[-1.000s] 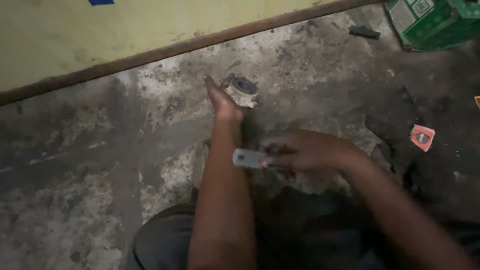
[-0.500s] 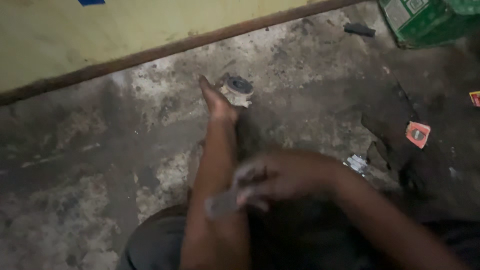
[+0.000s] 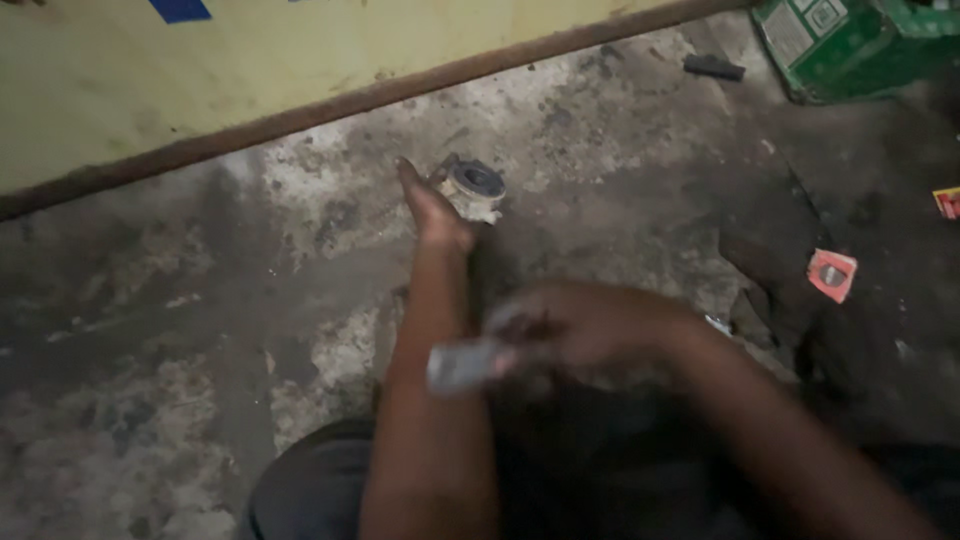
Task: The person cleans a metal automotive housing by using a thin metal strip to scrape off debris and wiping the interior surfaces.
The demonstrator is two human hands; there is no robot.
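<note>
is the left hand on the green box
No, the left hand rests against a round metal part on the floor, while the green box sits apart in the top right corner.

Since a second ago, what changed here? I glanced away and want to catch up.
The right hand, holding a small grey metal piece, swung from beside the left forearm to across it, toward the person's left and nearer the body; it is blurred with motion. The left hand stayed against the round metal part on the concrete floor. The green box and red packet lie as before.
</note>
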